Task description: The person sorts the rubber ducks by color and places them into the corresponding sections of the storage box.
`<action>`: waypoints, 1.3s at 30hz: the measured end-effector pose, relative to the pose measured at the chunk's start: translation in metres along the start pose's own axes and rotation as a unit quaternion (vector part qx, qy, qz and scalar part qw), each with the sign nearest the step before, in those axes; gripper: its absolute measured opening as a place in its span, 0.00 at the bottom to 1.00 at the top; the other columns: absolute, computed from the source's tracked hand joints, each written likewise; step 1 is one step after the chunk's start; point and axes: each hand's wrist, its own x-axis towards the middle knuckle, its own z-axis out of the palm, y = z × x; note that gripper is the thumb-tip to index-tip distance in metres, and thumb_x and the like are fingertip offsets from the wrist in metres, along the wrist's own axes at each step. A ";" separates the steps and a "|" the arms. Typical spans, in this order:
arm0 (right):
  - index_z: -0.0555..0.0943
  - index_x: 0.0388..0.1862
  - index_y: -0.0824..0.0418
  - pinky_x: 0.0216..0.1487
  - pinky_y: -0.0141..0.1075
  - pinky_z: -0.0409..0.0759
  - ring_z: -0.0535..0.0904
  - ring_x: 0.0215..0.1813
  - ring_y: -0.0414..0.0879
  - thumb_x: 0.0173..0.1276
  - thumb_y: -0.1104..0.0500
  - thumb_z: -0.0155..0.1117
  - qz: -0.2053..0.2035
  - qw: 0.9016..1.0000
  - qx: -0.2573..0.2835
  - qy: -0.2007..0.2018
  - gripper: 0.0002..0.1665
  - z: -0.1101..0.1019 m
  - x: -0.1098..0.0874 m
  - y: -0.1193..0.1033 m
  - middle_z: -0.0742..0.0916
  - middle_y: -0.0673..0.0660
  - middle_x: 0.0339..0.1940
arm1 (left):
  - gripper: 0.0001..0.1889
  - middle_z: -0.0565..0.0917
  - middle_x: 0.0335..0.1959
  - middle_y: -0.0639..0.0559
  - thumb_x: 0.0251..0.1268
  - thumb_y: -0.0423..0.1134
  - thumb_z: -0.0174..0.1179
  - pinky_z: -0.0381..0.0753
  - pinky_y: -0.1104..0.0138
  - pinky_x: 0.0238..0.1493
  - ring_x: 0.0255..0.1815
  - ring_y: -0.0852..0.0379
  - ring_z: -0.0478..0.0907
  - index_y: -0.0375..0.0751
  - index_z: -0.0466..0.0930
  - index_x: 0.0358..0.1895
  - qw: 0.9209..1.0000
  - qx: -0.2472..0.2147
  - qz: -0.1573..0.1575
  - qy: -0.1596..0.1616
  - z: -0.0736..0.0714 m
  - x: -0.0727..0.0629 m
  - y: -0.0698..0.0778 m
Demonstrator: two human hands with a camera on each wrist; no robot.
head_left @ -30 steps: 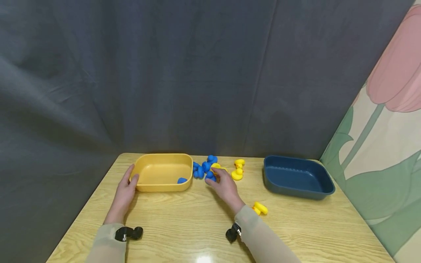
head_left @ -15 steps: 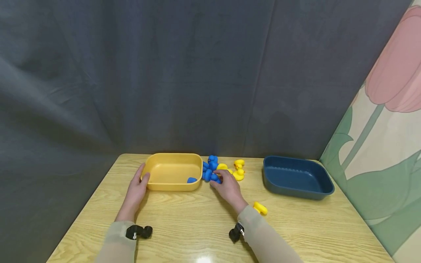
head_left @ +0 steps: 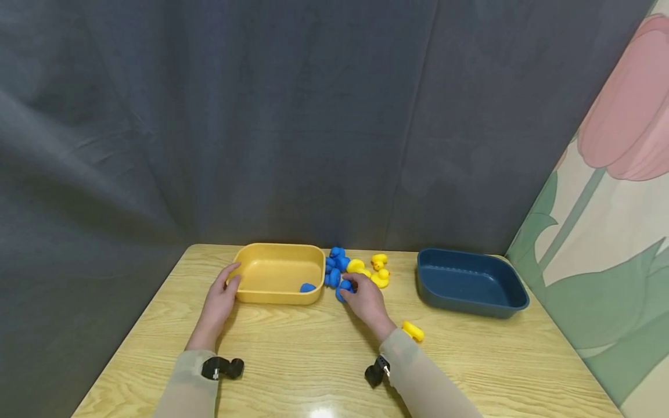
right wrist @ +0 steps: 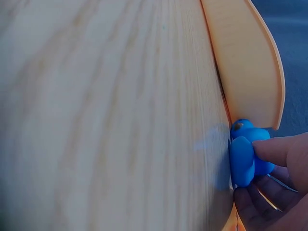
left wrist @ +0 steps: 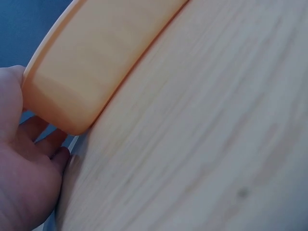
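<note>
My left hand (head_left: 220, 299) holds the left end of a yellow plastic tub (head_left: 279, 297), its thumb at the rim and its fingers against the outer wall in the left wrist view. A blue piece (head_left: 307, 287), partly hidden by the front wall, lies inside the tub. My right hand (head_left: 367, 302) pinches a blue rubber duck (right wrist: 242, 159) between thumb and fingers, low at the table beside the tub's right end. Several other blue ducks (head_left: 334, 277) cluster against that end. Yellow rubber ducks (head_left: 380, 278) lie just beyond the right hand.
On the right side of the wooden table (head_left: 292, 360) stands a dark blue tub (head_left: 473, 309). A single yellow duck (head_left: 413, 331) lies near the right wrist, partly behind the sleeve. A dark grey curtain (head_left: 313, 128) hangs along the back edge.
The left hand and yellow tub have shifted right, and the blue ducks beside it too. The right hand has drawn one blue duck slightly nearer and away from the cluster.
</note>
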 end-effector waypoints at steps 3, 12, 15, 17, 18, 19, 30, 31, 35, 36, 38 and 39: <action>0.89 0.61 0.66 0.56 0.53 0.86 0.85 0.50 0.55 0.72 0.61 0.80 0.017 1.000 0.017 -0.002 0.21 -0.006 -0.004 -0.011 0.90 0.61 0.52 | 0.29 0.54 0.91 0.41 0.93 0.50 0.46 0.48 0.42 0.88 0.92 0.40 0.45 0.51 0.61 0.89 1.000 0.008 -0.006 0.013 -0.004 -0.002 0.000; 0.89 0.63 0.63 0.58 0.50 0.87 0.86 0.52 0.53 0.75 0.60 0.79 0.052 0.998 0.038 0.011 0.20 -0.012 -0.004 -0.030 0.91 0.58 0.52 | 0.32 0.52 0.92 0.43 0.93 0.54 0.45 0.49 0.42 0.88 0.92 0.40 0.44 0.55 0.55 0.91 1.000 0.007 -0.016 0.024 -0.015 -0.005 -0.004; 0.88 0.64 0.63 0.59 0.49 0.88 0.87 0.54 0.54 0.76 0.60 0.78 0.051 0.997 0.058 0.014 0.21 -0.014 -0.002 -0.037 0.91 0.58 0.55 | 0.32 0.52 0.92 0.44 0.93 0.54 0.45 0.50 0.41 0.88 0.92 0.40 0.46 0.56 0.55 0.91 1.000 0.002 -0.017 0.024 -0.016 -0.005 -0.004; 0.88 0.65 0.63 0.59 0.49 0.89 0.87 0.56 0.55 0.76 0.59 0.78 0.050 0.996 0.076 0.018 0.21 -0.014 -0.001 -0.043 0.90 0.59 0.56 | 0.32 0.52 0.92 0.44 0.93 0.54 0.45 0.51 0.42 0.88 0.92 0.40 0.46 0.55 0.56 0.91 1.000 -0.003 -0.019 0.024 -0.016 -0.004 -0.005; 0.88 0.65 0.64 0.59 0.49 0.89 0.87 0.56 0.55 0.76 0.59 0.78 0.049 0.995 0.084 0.020 0.21 -0.014 0.000 -0.045 0.90 0.59 0.56 | 0.32 0.52 0.92 0.44 0.93 0.54 0.45 0.51 0.42 0.88 0.92 0.40 0.46 0.55 0.56 0.91 1.000 -0.005 -0.019 0.024 -0.016 -0.004 -0.005; 0.88 0.64 0.64 0.59 0.49 0.88 0.87 0.56 0.55 0.76 0.59 0.78 0.049 0.994 0.095 0.023 0.21 -0.014 0.000 -0.048 0.90 0.60 0.57 | 0.32 0.52 0.92 0.44 0.93 0.53 0.45 0.51 0.42 0.88 0.92 0.40 0.46 0.55 0.56 0.91 1.000 -0.006 -0.019 0.024 -0.015 -0.003 -0.005; 0.88 0.64 0.62 0.57 0.45 0.88 0.85 0.51 0.50 0.77 0.56 0.77 0.050 0.985 0.164 0.036 0.21 -0.001 0.007 -0.071 0.90 0.55 0.52 | 0.32 0.51 0.92 0.44 0.93 0.54 0.44 0.48 0.42 0.88 0.92 0.40 0.44 0.56 0.54 0.92 0.999 0.002 -0.026 0.026 -0.014 -0.004 -0.004; 0.88 0.64 0.62 0.56 0.43 0.87 0.84 0.50 0.49 0.77 0.55 0.78 0.049 0.984 0.165 0.036 0.22 0.001 0.008 -0.073 0.90 0.55 0.51 | 0.32 0.51 0.92 0.43 0.93 0.54 0.43 0.48 0.41 0.88 0.92 0.39 0.44 0.55 0.53 0.92 0.999 0.003 -0.024 0.026 -0.014 -0.004 -0.004; 0.89 0.61 0.63 0.46 0.37 0.84 0.82 0.45 0.47 0.76 0.54 0.79 0.036 0.984 0.170 0.035 0.21 0.006 0.010 -0.078 0.88 0.54 0.45 | 0.32 0.53 0.92 0.42 0.94 0.53 0.43 0.50 0.41 0.88 0.91 0.38 0.46 0.54 0.54 0.92 0.999 0.005 -0.015 0.030 -0.014 -0.004 -0.006; 0.89 0.61 0.63 0.44 0.36 0.82 0.81 0.44 0.47 0.76 0.54 0.79 0.035 0.984 0.173 0.033 0.21 0.007 0.011 -0.080 0.88 0.54 0.43 | 0.32 0.53 0.92 0.42 0.94 0.52 0.43 0.49 0.41 0.88 0.91 0.38 0.46 0.54 0.54 0.92 0.999 0.006 -0.014 0.029 -0.013 -0.004 -0.006; 0.89 0.60 0.62 0.43 0.35 0.81 0.81 0.43 0.47 0.76 0.54 0.79 0.037 0.983 0.179 0.030 0.20 0.009 0.012 -0.083 0.88 0.53 0.42 | 0.32 0.53 0.92 0.42 0.94 0.52 0.44 0.49 0.42 0.88 0.92 0.39 0.45 0.54 0.54 0.92 0.999 0.004 -0.013 0.029 -0.014 -0.005 -0.006; 0.89 0.60 0.61 0.43 0.34 0.81 0.80 0.43 0.46 0.76 0.54 0.79 0.040 0.982 0.181 0.027 0.19 0.010 0.013 -0.084 0.88 0.52 0.42 | 0.32 0.53 0.92 0.42 0.94 0.51 0.44 0.49 0.42 0.88 0.92 0.39 0.45 0.54 0.54 0.92 1.000 0.003 -0.013 0.028 -0.014 -0.005 -0.006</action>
